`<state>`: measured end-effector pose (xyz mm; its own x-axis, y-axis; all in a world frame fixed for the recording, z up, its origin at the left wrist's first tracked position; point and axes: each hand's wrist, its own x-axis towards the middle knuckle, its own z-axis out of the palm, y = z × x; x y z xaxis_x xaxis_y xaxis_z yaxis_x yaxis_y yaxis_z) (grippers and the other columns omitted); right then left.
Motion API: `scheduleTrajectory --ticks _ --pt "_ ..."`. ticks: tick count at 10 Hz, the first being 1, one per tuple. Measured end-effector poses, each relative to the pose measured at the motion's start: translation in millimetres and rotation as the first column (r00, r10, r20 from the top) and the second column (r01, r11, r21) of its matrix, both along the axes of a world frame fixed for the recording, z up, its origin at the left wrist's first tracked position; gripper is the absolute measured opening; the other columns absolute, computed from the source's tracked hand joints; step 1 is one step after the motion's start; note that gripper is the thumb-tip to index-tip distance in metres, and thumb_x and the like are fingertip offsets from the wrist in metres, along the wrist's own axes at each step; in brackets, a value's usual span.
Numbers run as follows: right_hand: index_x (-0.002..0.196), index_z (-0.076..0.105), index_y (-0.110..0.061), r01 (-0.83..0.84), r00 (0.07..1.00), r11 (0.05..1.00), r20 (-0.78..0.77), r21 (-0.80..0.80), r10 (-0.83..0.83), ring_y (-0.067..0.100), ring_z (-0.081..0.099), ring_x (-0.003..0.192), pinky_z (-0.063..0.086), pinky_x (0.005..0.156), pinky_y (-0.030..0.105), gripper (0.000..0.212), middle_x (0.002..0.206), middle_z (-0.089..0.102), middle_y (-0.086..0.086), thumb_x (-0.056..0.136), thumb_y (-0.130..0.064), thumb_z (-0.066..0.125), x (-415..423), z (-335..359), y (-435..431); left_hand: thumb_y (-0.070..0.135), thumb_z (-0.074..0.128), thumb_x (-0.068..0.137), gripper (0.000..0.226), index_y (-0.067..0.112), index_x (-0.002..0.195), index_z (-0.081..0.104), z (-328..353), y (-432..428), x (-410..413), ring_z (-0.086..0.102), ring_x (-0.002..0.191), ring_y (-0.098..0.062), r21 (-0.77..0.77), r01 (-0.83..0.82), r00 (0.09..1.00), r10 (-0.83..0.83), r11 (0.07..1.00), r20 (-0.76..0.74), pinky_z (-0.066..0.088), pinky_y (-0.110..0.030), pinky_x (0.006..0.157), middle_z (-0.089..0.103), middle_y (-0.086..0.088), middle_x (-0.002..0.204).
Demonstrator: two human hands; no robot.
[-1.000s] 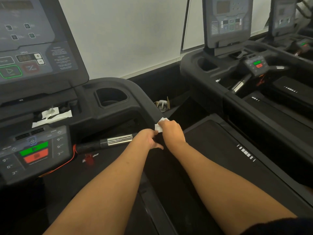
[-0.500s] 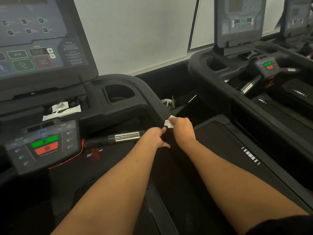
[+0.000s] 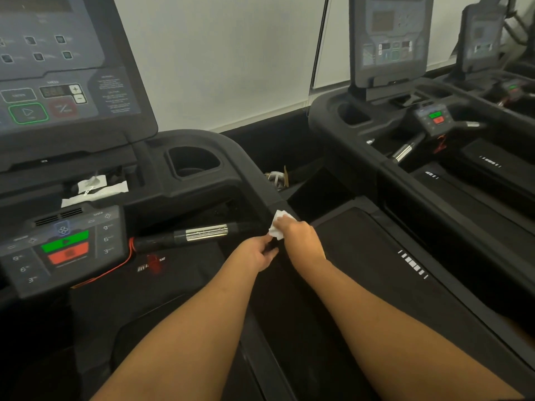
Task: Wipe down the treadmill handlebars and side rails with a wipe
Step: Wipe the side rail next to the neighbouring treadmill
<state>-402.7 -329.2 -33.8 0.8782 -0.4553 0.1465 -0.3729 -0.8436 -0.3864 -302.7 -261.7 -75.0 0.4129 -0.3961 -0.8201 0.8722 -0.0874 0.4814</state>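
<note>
Right hand [image 3: 301, 239] grips a crumpled white wipe [image 3: 276, 227] against the top edge of the treadmill's side rail [image 3: 262, 186]. Left hand [image 3: 257, 253] curls around the rail's inner edge just beside it, near the chrome-banded handlebar [image 3: 207, 233]. Bare rail runs back between both forearms; a neighbouring treadmill [image 3: 347, 146] stands apart to the right.

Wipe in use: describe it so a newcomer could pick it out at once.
Start at the near treadmill's console on the left and follow its right side rail toward the camera. There the right hand holds a small crumpled white wipe against it, unlike the flat white papers lying under the console.
</note>
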Motion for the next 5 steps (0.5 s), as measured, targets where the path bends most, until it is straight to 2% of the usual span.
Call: scheduleTrajectory --ticks 1,2,3,4,5 --pt "0.122 0.058 -0.022 0.120 0.991 0.993 -0.059 -0.010 -0.120 0.023 0.063 0.093 0.054 0.079 0.035 0.034 0.104 0.063 0.005 0.090 -0.009 0.056 -10.9 -2.8 -15.7 0.000 0.063 0.097 0.033 -0.001 0.130 0.063 18.7 8.3 -15.1 0.056 0.131 -0.034 -0.040 -0.076 0.996 0.074 0.996 -0.042 0.048 -0.039 0.110 0.062 -0.019 0.131" --pt "0.116 0.059 -0.020 0.141 0.988 0.990 -0.055 -0.002 -0.141 0.023 0.062 0.094 0.052 0.081 0.034 0.025 0.102 0.063 0.004 0.093 -0.013 0.052 -21.4 -6.5 -10.8 -0.003 0.063 0.096 0.031 -0.003 0.127 0.063 19.9 8.4 -22.7 0.059 0.127 -0.035 -0.048 -0.103 0.994 0.102 0.993 -0.032 0.049 -0.042 0.108 0.063 -0.021 0.130" --pt "0.099 0.063 -0.021 0.117 0.981 0.991 -0.149 -0.070 -0.127 0.018 0.062 0.091 0.051 0.082 0.028 0.018 0.095 0.063 0.002 0.094 -0.036 0.054 -45.7 -6.2 -3.1 -0.003 0.062 0.096 0.032 -0.003 0.128 0.064 22.1 8.8 -35.3 0.061 0.125 -0.035 -0.029 -0.095 0.995 0.095 0.995 0.012 0.053 -0.039 0.102 0.063 -0.022 0.130" --pt "0.119 0.061 -0.023 0.085 0.995 0.996 -0.053 -0.037 -0.086 0.016 0.062 0.088 0.048 0.075 0.018 0.026 0.102 0.065 0.000 0.094 -0.022 0.053 -65.1 -12.2 -6.9 -0.005 0.061 0.097 0.032 -0.002 0.128 0.063 16.1 5.6 -45.6 0.059 0.128 -0.035 -0.027 -0.092 0.995 0.092 0.995 0.033 0.050 -0.041 0.107 0.061 -0.022 0.133" --pt "0.123 0.059 -0.015 0.119 0.986 0.990 -0.112 -0.073 -0.127 0.020 0.061 0.093 0.051 0.084 0.030 0.029 0.108 0.062 0.005 0.095 -0.018 0.052 -77.8 -15.1 -0.7 -0.004 0.062 0.097 0.033 -0.001 0.130 0.063 22.4 10.1 -62.1 0.058 0.129 -0.035 0.009 -0.102 0.994 0.102 0.995 0.035 0.050 -0.041 0.108 0.060 -0.021 0.136"
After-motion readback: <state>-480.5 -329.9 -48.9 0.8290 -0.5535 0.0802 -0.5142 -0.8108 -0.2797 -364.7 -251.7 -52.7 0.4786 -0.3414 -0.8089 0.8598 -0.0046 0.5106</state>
